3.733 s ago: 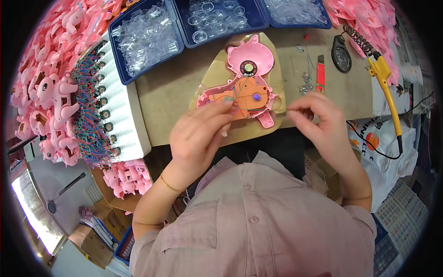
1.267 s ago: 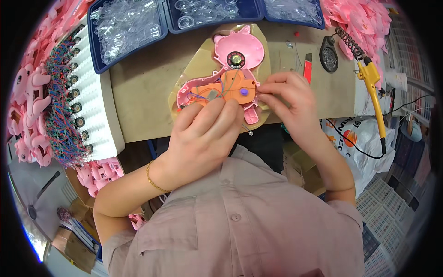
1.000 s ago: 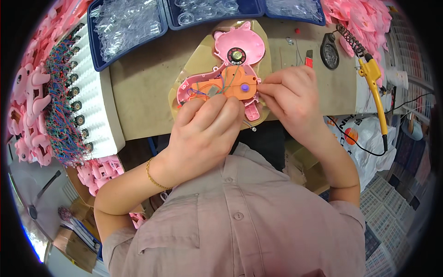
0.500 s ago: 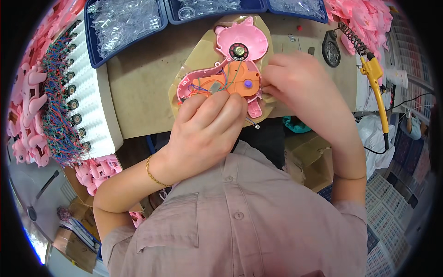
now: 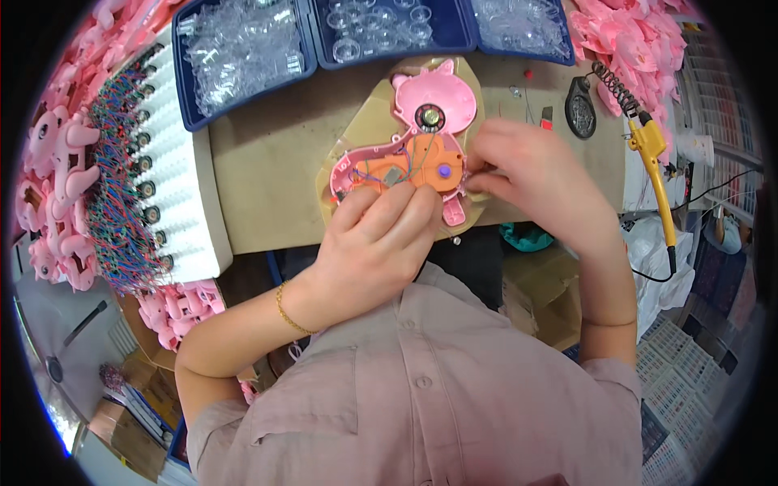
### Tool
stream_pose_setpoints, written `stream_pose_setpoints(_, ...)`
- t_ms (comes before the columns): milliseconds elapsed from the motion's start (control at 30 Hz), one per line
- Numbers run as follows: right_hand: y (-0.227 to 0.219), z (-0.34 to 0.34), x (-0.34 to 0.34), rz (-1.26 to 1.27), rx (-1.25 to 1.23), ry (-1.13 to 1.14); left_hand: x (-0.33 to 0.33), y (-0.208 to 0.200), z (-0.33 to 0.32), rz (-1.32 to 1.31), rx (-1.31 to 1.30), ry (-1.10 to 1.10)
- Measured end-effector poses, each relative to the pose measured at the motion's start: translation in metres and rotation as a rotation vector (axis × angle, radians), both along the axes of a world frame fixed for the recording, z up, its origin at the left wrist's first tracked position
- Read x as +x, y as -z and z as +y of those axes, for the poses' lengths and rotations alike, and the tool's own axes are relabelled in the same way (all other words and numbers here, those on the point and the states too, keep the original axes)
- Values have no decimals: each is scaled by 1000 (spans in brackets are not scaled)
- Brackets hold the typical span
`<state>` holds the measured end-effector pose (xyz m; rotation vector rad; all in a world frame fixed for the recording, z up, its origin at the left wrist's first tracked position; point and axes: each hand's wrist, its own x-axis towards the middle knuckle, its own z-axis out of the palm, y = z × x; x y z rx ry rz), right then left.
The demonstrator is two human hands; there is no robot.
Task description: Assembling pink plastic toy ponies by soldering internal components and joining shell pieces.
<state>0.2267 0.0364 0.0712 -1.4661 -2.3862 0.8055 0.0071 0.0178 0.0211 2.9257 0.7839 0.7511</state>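
Compared with half a second ago, not much has shifted: the right hand (image 5: 535, 174) has slid a touch outward and downward from the top of the toy, so the orange board shows more, and the left hand (image 5: 381, 243) sits about where it was.

So the thing being worked on is an open pink toy shell (image 5: 413, 150), animal shaped, lying on a tan mat (image 5: 356, 134) at the front edge of the brown bench (image 5: 267, 174), right in front of the person. Inside it you can see a small round speaker (image 5: 430, 118) up in the head part, an orange board (image 5: 413, 166) with a purple button (image 5: 442, 172), and some thin wires running across.

How far along? Judging by that, the guts are already seated in the shell, but it's still open with no back half on, so closing it up looks like what's left. Hard to say if the wires are fully tucked.

Hands: left one lies palm down, fingers bent and pressing on the lower left edge of the shell, steadying it. Right one comes in from the side, fingertips bunched together at the shell's right edge near the button; can't tell if they pinch a wire or just the rim.

A yellow soldering iron (image 5: 652, 174) rests off to the right, untouched, and blue trays (image 5: 312, 49) of clear parts sit behind.
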Motion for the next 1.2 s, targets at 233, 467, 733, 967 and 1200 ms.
stream_pose_setpoints(233,17,25,-16,123,303,-90,10,-2,-17,-97,-108,-282)
stream_pose_setpoints(467,35,1,-4,83,339,-59,8,0,-12,-36,-103,-227)
stream_pose_setpoints(733,31,8,-20,73,424,111,-1,1,-3,0,-96,-168)
stream_pose_setpoints(967,27,127,-16,-523,652,-2,-11,-6,-14,40,-210,-31)
stream_pose_setpoints(1200,45,137,2,-667,513,35,-81,-204,20,-426,-133,57)
